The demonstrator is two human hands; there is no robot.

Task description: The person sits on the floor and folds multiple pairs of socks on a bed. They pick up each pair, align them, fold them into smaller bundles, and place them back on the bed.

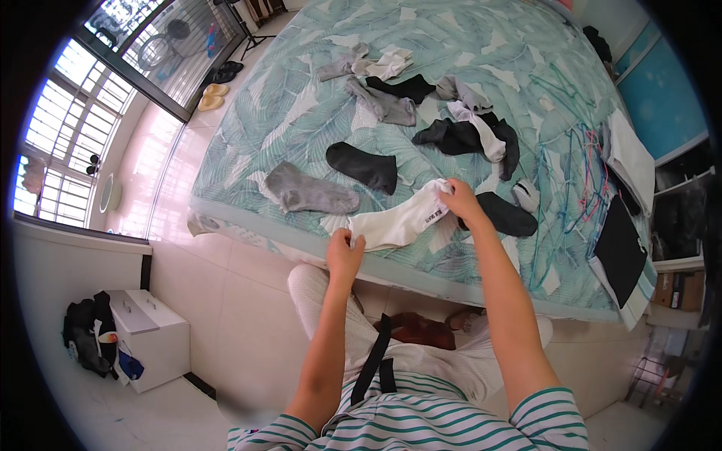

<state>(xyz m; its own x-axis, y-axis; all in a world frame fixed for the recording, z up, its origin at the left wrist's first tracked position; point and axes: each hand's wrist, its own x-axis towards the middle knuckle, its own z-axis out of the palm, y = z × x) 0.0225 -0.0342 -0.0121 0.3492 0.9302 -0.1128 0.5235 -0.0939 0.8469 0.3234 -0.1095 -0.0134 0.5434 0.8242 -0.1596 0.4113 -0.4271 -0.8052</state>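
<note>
A white sock [397, 224] with dark lettering is stretched out between my two hands at the near edge of the bed. My left hand [345, 258] pinches one end of it, and my right hand [463, 200] grips the other end. Just beyond it lie a grey sock [310, 189] and a dark grey sock [364, 167], both flat. Another dark sock [505, 214] rests by my right wrist, with a small rolled white bundle [525, 195] next to it.
A leaf-patterned bedspread [271, 113] covers the bed. Farther back lie several loose socks, including a black one [401, 88] and a grey one [383, 102]. Wire hangers [569, 169] and folded clothes [629, 160] are at the right. A white cabinet [155, 338] stands lower left.
</note>
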